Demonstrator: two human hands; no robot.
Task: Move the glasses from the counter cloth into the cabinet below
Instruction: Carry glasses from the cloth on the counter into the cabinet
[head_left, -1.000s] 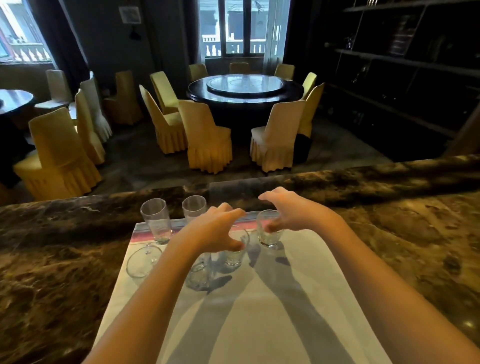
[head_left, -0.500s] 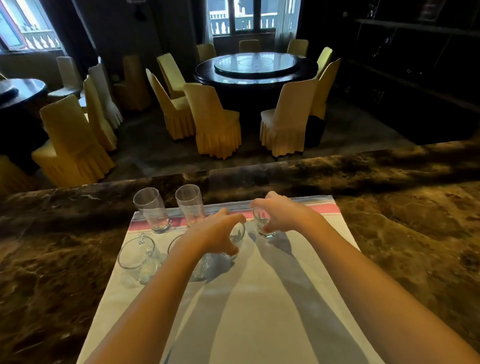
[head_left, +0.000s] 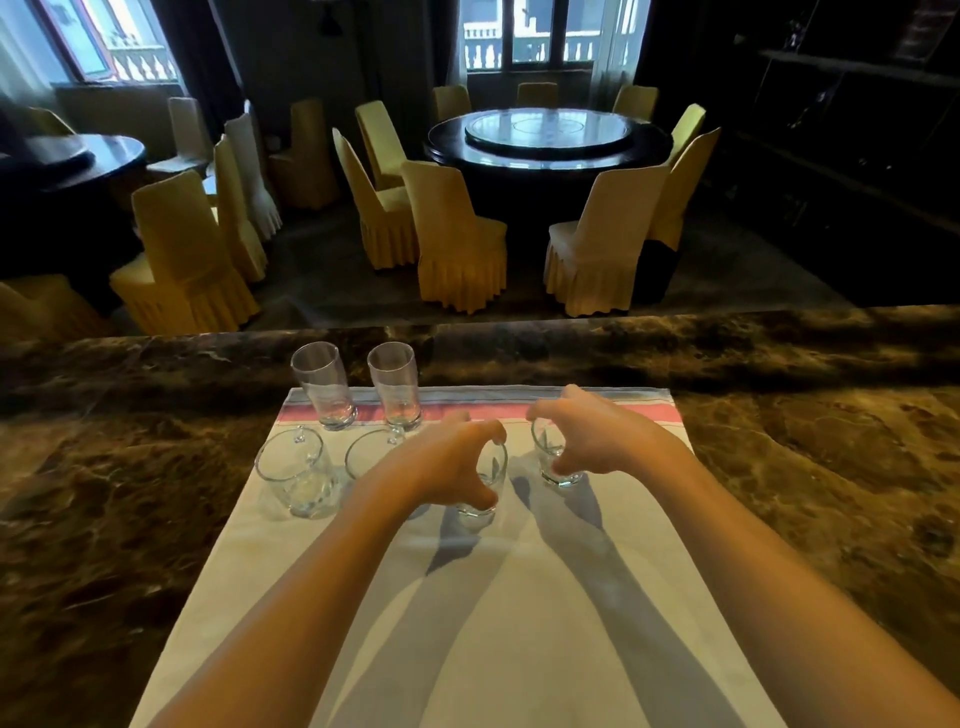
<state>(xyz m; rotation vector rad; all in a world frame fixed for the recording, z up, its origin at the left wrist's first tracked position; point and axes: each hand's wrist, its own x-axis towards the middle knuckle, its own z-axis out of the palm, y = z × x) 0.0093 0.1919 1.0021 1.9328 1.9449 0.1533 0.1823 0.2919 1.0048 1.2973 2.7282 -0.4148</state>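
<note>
**Both hands curling around two small glasses on the cloth**

Left hand of mine is arching over a small clear tumbler, fingers bent into a claw, thumb pressing low on its near side and fingertips hooking over the far rim, so I am gripping it. My right hand is doing the same just to the right, wrapping a second small tumbler: thumb on the near wall, fingers curving over the top. Both glasses are still standing on the cloth, close together but not touching.

I am looking down at a pale, smooth woven cloth with a pink band and thin grey-blue stripes along its far edge, lying flat on a glossy brown marble counter veined in gold and black. To the left of my hands, two wide, round-bodied clear glasses are sitting in the near row; the left one is in full view, while the one beside it is half hidden behind my left wrist. Behind them, on the pink band, two taller straight-sided glasses and are standing upright side by side, thick-based and empty.

My forearms are throwing long soft shadows across the fabric. Whether either tumbler is lifting off the cloth, I cannot tell.
</note>
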